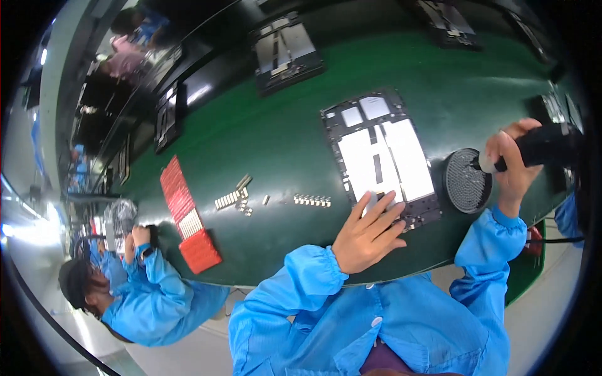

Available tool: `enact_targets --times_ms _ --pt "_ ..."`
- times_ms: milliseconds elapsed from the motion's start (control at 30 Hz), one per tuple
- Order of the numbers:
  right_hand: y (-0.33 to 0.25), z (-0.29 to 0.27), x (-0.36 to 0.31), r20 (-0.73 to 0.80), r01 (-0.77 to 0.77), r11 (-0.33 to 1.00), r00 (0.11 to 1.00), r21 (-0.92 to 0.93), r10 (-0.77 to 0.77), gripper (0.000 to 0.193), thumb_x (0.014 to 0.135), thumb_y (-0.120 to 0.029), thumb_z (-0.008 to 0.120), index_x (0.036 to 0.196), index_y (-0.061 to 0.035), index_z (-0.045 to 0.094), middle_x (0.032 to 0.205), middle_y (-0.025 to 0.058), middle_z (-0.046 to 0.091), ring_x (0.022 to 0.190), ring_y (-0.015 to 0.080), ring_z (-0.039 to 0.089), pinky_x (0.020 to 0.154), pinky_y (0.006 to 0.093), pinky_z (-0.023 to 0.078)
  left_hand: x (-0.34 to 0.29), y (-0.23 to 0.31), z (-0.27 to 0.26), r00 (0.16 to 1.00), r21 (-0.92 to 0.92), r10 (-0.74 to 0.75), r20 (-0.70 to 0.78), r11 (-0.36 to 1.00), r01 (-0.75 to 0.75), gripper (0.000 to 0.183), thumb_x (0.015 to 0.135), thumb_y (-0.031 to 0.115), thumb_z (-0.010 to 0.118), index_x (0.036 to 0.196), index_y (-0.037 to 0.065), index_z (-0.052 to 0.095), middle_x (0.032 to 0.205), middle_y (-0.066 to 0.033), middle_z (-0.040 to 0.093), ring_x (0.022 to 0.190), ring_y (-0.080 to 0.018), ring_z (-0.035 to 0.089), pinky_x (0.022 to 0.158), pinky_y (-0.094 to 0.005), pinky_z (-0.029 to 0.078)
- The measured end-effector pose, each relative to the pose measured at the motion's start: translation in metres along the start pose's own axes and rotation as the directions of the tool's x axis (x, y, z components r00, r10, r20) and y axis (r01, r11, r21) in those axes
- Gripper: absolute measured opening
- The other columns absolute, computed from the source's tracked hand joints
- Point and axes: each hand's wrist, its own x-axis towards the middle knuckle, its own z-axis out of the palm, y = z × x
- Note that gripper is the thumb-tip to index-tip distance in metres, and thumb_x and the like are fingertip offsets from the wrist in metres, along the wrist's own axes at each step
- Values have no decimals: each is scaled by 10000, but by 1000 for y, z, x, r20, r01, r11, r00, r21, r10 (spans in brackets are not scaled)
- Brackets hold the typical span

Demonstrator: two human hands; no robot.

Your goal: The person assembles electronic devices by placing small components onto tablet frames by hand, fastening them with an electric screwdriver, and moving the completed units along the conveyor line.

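In front of me lies an opened tablet-like device (411, 160) with a black frame and large silvery battery panels. My left hand (369, 237) rests on its near edge, fingers spread and stretched over the lower panel and frame. My right hand (513, 164) is wrapped round a black electric screwdriver (547, 147), held sideways. Its tip points left, over a round black screw tray (467, 188) with a grid of small holes. Whether a screw sits on the tip is too small to tell.
Small metal parts (312, 200) and more pieces (232, 199) lie left of the device. Beyond them is a red padded strip holding pale parts (190, 224). Similar devices (287, 53) stand along the far side. A co-worker in blue (150, 297) sits at left.
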Motion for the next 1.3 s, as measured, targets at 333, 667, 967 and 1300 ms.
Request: enact_targets --times_ms 333,667,967,1300 --pt "4 29 -11 138 37 998 990 43 -42 350 793 29 602 1089 -16 420 661 68 519 514 149 514 513 289 449 -53 -94 -107 780 123 -612 131 791 599 259 671 18 734 909 -4 637 857 -96 618 681 -150 574 585 -250 453" --pt "-1 39 -10 165 24 998 986 57 -33 359 788 24 605 1085 -18 407 650 69 515 509 152 515 516 285 451 -49 -115 -111 611 -553 -663 432 340 760 139 696 -19 740 774 -26 625 705 -41 643 629 -62 588 592 -191 476" --pt "-5 38 -9 157 -1 999 988 55 -7 367 773 -10 612 1079 -25 409 648 65 509 495 152 496 513 311 446 -31 -93 -105 646 62 -650 400 723 688 173 660 29 747 755 -31 614 697 -154 633 600 -227 628 559 -295 486" --pt "-11 53 -8 203 16 997 979 75 -31 363 775 -8 603 1067 -26 387 620 70 507 486 153 500 508 300 450 -35 -75 -109 886 -83 -455 86 883 462 122 676 48 733 751 7 645 666 -127 613 603 -240 616 542 -308 481"
